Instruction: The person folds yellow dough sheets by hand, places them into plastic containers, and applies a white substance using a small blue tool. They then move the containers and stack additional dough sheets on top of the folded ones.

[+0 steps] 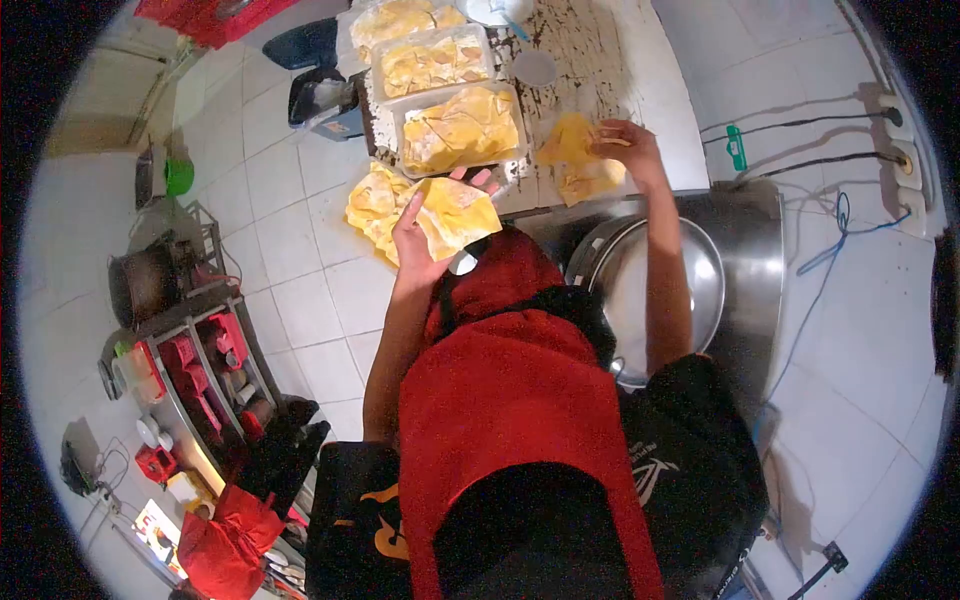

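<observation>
My left hand (422, 238) is wrapped round a floured yellow sheet (458, 212), thumb on top, beside a heap of similar sheets (378, 205) at the near left of the table. Over the worn table top (600, 50), my right hand (630, 148) has its fingertips on a thin yellow piece (568, 140). Another yellow piece (590, 183) lies just nearer to me. Beyond my left hand stands a clear container (460, 130) filled with yellow folded sheets, and a second filled container (432, 62) is behind it.
A round lid (535, 68) and a white bowl (495, 10) are on the table. A large steel bowl (660, 290) sits at the right, near cables on the tiled wall. Shelves (205, 380) stand at the left. A person in red (225, 545) is at the lower left.
</observation>
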A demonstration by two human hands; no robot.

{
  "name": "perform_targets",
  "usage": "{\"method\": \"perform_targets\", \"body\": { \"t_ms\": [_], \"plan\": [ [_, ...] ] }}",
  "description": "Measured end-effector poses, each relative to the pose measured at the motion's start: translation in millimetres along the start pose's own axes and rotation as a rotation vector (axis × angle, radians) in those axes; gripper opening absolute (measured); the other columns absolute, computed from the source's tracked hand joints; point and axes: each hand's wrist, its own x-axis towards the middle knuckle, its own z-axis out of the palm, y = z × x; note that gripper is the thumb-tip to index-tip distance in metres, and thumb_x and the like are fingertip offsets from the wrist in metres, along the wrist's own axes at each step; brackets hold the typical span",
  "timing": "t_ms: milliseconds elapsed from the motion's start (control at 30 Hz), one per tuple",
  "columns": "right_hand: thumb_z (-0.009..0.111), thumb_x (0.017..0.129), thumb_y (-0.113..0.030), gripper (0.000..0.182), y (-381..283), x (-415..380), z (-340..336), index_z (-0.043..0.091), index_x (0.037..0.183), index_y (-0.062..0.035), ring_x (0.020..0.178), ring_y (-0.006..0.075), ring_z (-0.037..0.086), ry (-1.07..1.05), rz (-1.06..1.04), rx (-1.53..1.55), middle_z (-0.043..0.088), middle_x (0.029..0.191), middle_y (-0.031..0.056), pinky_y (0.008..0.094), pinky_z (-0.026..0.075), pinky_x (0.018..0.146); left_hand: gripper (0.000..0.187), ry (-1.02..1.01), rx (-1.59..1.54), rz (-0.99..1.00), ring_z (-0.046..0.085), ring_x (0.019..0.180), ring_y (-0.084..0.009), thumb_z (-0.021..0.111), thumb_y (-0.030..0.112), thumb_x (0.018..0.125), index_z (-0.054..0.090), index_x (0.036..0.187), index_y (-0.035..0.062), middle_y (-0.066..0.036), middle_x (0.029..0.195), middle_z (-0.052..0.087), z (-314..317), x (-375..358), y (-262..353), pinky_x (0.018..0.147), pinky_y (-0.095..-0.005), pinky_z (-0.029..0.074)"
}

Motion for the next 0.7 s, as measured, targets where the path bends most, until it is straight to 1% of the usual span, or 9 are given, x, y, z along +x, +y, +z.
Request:
{"method": "perform_targets", "body": {
  "t_ms": [100, 133, 333, 367, 433, 500, 567, 633, 700],
  "plan": [
    [0.073, 0.079, 0.009, 0.045, -58, -30, 31, 0.059, 0.122, 0.0055, 0.098, 0.0201, 0.066, -0.054, -0.121, -0.206, 0.066, 0.109, 0.0117, 0.0319, 0.058, 0.086, 0.066, 0.026, 0.054, 0.008, 0.032, 0.141, -0.0457, 0.040, 0.042, 0.099, 0.031, 0.148, -0.0025, -0.029, 0.152, 0.032, -4, 9, -2, 0.117, -0.0535, 0.025],
    [0.074, 0.079, 0.008, 0.046, -67, -34, 36, 0.059, 0.122, 0.0035, 0.099, 0.0190, 0.065, -0.120, -0.081, -0.042, 0.064, 0.112, 0.0092, 0.0305, 0.057, 0.087, 0.066, 0.009, 0.067, -0.006, 0.034, 0.140, -0.0456, 0.041, 0.042, 0.099, 0.033, 0.147, -0.0030, -0.029, 0.151, 0.035, -6, 12, -3, 0.117, -0.0532, 0.026],
    [0.075, 0.077, 0.008, 0.052, -127, -77, 105, 0.059, 0.125, -0.0024, 0.099, 0.0148, 0.064, -0.361, -0.046, -0.086, 0.063, 0.110, 0.0044, 0.0279, 0.056, 0.086, 0.062, 0.080, -0.064, -0.063, 0.052, 0.126, -0.0416, 0.037, 0.044, 0.100, 0.044, 0.139, -0.0038, -0.027, 0.138, 0.052, -10, 33, -6, 0.110, -0.0530, 0.038],
    [0.076, 0.077, 0.008, 0.052, -130, -80, 117, 0.059, 0.124, -0.0028, 0.100, 0.0140, 0.063, -0.459, -0.005, -0.025, 0.063, 0.110, 0.0036, 0.0277, 0.056, 0.086, 0.062, 0.081, -0.063, -0.065, 0.052, 0.126, -0.0416, 0.037, 0.044, 0.100, 0.044, 0.139, -0.0038, -0.027, 0.138, 0.052, -17, 34, -7, 0.110, -0.0530, 0.038],
    [0.075, 0.079, 0.005, 0.049, -110, -73, 134, 0.060, 0.124, -0.0039, 0.101, 0.0134, 0.063, -0.491, -0.036, -0.116, 0.064, 0.113, 0.0034, 0.0277, 0.054, 0.089, 0.068, -0.240, -0.156, 0.011, 0.053, 0.126, -0.0394, 0.036, 0.052, 0.101, 0.045, 0.138, -0.0034, -0.024, 0.135, 0.055, -24, 37, -12, 0.108, -0.0532, 0.040],
    [0.074, 0.081, 0.003, 0.046, -78, -61, 145, 0.059, 0.124, -0.0035, 0.102, 0.0128, 0.063, -0.575, -0.139, -0.125, 0.065, 0.118, 0.0052, 0.0284, 0.053, 0.093, 0.079, -0.161, 0.015, 0.016, 0.054, 0.125, -0.0381, 0.035, 0.064, 0.097, 0.044, 0.140, -0.0019, -0.022, 0.135, 0.055, 10, 30, -13, 0.107, -0.0529, 0.041],
    [0.073, 0.083, 0.000, 0.041, -74, -68, 156, 0.061, 0.121, -0.0043, 0.103, 0.0165, 0.064, -0.496, -0.237, -0.159, 0.066, 0.117, 0.0057, 0.0317, 0.053, 0.093, 0.094, 0.129, 0.142, 0.108, 0.054, 0.122, -0.0373, 0.035, 0.075, 0.090, 0.039, 0.143, -0.0027, -0.023, 0.138, 0.051, 14, 24, -12, 0.105, -0.0514, 0.042],
    [0.073, 0.085, -0.004, 0.036, -76, -82, 166, 0.062, 0.119, -0.0051, 0.105, 0.0203, 0.066, -0.424, -0.329, -0.189, 0.067, 0.117, 0.0063, 0.0351, 0.054, 0.094, 0.092, 0.023, 0.032, 0.078, 0.054, 0.122, -0.0354, 0.038, 0.072, 0.092, 0.036, 0.145, -0.0030, -0.022, 0.140, 0.049, 16, 21, -7, 0.105, -0.0491, 0.042],
    [0.070, 0.086, -0.006, 0.035, -87, -98, 174, 0.063, 0.120, -0.0081, 0.109, 0.0268, 0.063, -0.283, -0.660, -0.542, 0.066, 0.118, 0.0097, 0.0385, 0.050, 0.098, 0.075, -0.218, 0.086, 0.064, 0.051, 0.128, -0.0358, 0.042, 0.058, 0.098, 0.036, 0.145, -0.0010, -0.020, 0.143, 0.048, 23, 18, -2, 0.108, -0.0487, 0.041]
  ]
}}
